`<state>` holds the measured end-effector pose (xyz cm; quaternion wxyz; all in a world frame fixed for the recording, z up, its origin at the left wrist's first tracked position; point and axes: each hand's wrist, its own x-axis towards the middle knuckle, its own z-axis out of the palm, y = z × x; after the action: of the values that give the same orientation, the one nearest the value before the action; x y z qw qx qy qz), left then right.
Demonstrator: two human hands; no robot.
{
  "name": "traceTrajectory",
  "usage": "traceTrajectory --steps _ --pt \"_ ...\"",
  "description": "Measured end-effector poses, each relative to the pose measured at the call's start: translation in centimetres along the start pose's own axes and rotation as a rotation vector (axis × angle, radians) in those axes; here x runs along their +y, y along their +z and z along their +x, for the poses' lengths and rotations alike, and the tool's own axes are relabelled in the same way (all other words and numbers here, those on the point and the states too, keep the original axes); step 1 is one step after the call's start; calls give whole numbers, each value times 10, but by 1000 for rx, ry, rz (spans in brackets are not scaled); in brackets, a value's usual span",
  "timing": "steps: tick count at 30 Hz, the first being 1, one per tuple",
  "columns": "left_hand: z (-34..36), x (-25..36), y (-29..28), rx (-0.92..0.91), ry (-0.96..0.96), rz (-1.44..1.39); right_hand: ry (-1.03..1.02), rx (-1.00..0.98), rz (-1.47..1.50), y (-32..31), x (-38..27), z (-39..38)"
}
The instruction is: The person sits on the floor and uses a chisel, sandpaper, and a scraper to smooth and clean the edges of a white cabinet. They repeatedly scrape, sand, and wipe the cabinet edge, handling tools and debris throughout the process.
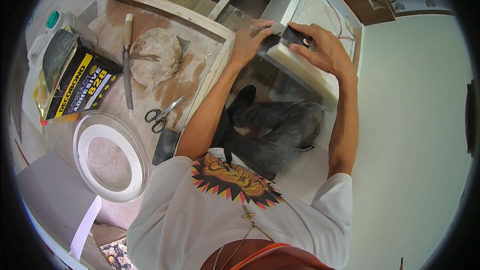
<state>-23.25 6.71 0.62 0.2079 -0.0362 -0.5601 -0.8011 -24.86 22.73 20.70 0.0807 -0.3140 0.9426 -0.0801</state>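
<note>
Pressing a dark block (290, 36) on the white panel (300, 67) edge w/ both hands: left hand (248, 44) & right hand (325, 50) fingers clamped on it. Prob. mid-sanding; finished share unclear.

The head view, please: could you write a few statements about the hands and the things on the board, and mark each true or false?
1. Both hands, left hand and right hand, press a dark block on the white panel. True.
2. The scissors lie shut. False: the blades are apart.
3. The chisel lies beside the putty lump. True.
4. The adhesive can stands upright. False: it is tilted over.
</note>
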Motion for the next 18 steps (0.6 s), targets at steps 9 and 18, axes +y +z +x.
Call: traceTrajectory --steps 9,18 --pt "-2 8 1 6 -52 -35 -7 -31 -7 -3 1 1" --pt "2 -8 0 5 70 76 23 -37 -64 -6 -5 4"
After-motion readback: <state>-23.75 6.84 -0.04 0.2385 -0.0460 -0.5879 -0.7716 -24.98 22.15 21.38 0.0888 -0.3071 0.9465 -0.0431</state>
